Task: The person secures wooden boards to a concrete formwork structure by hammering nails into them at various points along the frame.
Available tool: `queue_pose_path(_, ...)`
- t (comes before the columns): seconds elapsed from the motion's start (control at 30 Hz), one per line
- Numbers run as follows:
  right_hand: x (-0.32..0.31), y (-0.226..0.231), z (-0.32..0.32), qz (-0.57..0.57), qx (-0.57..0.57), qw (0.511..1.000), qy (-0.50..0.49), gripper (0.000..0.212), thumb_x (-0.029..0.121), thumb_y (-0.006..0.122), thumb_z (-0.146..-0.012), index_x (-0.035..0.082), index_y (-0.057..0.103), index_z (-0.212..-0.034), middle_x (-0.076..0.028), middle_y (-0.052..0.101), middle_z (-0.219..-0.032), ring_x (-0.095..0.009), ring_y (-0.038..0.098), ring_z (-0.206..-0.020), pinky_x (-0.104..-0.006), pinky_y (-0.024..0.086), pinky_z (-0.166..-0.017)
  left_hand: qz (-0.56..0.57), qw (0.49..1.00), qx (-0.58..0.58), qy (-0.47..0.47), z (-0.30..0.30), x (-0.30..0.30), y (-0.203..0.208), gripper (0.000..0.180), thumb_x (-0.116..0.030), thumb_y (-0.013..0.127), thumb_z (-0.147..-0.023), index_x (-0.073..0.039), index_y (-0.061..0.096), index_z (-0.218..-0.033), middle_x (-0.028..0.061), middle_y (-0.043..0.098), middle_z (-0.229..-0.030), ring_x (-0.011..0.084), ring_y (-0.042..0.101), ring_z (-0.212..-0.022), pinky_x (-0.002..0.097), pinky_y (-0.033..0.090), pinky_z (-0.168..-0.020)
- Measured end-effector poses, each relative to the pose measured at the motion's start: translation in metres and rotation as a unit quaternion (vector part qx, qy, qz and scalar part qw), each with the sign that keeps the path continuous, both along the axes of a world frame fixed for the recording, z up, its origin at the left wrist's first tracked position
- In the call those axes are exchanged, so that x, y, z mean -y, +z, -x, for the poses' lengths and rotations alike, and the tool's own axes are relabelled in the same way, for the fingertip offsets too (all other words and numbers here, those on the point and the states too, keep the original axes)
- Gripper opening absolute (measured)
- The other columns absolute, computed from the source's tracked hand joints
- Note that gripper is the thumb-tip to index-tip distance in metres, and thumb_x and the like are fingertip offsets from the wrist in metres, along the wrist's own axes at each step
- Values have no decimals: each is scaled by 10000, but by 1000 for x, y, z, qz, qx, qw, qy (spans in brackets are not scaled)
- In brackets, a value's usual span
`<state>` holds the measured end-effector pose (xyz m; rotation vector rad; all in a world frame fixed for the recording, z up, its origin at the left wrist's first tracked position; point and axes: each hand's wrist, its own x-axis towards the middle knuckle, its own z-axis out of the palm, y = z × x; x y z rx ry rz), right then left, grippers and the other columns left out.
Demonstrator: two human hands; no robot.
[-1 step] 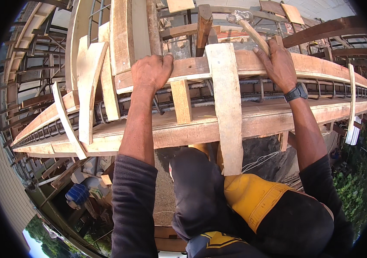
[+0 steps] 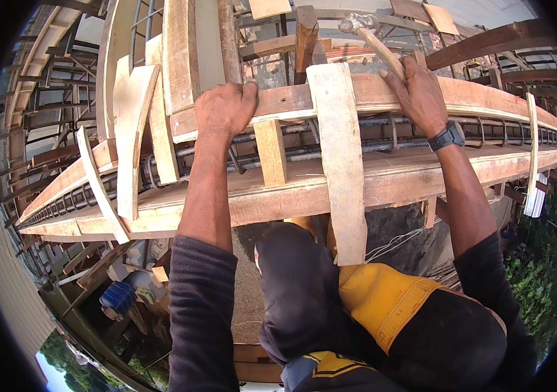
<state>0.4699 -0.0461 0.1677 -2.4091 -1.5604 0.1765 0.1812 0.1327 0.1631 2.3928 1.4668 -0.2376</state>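
My left hand [image 2: 225, 108] is closed over the top edge of the far formwork board [image 2: 288, 101]. Farther right, my right hand [image 2: 419, 98] rests on that same board with a hammer [image 2: 376, 47] in its grip, the metal head pointing away to the upper left. A wide wooden strip [image 2: 338, 144] crosses from the far board over the near board [image 2: 272, 208], between my hands. A short wood block [image 2: 270, 153] stands between the boards near my left forearm. Inside the trough runs a rebar cage [image 2: 373, 142], partly hidden by my arms.
Thin wooden slats [image 2: 105, 189] and a broader plank piece [image 2: 136, 140] span the trough at left; another slat [image 2: 532, 144] crosses at right. Timber posts [image 2: 305, 39] rise beyond. Below lie loose wires [image 2: 396, 242] and a blue container [image 2: 118, 296]. My knees are close to the near board.
The whole view has shifted very slightly, so things sit a little farther left. Both hands keep the same grip on the board and the hammer.
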Motion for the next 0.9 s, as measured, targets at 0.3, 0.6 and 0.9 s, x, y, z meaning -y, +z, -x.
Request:
queue_pose_path(0.3, 2, -4, -2, 2, 21, 999, 26, 517, 519, 521, -992, 7, 573, -937, -226, 668, -790, -415, 645, -838, -491, 459, -889, -33, 999, -12, 8, 2, 3, -3, 649, -455, 314, -967, 24, 753, -972, 294, 694, -1012, 427, 670, -1022, 469, 480, -968)
queue_pose_path(0.6, 4, -4, -7, -4, -1, 1000, 26, 521, 511, 519, -993, -7, 570, -974, -246, 675, -837, -441, 645, -865, -524, 457, -882, -64, 998, -10, 8, 1, 7, -9, 654, -460, 319, -975, 24, 757, -943, 298, 698, -973, 436, 679, -988, 482, 487, -953)
queue_pose_path(0.9, 6, 4, -2, -36, -9, 999, 35, 422, 409, 584, -982, -13, 567, -973, -229, 660, -824, -420, 617, -886, -497, 442, -859, -83, 996, 25, 4, 0, 11, -5, 572, -397, 359, -961, 5, 761, -895, 287, 697, -917, 445, 673, -916, 477, 471, -942)
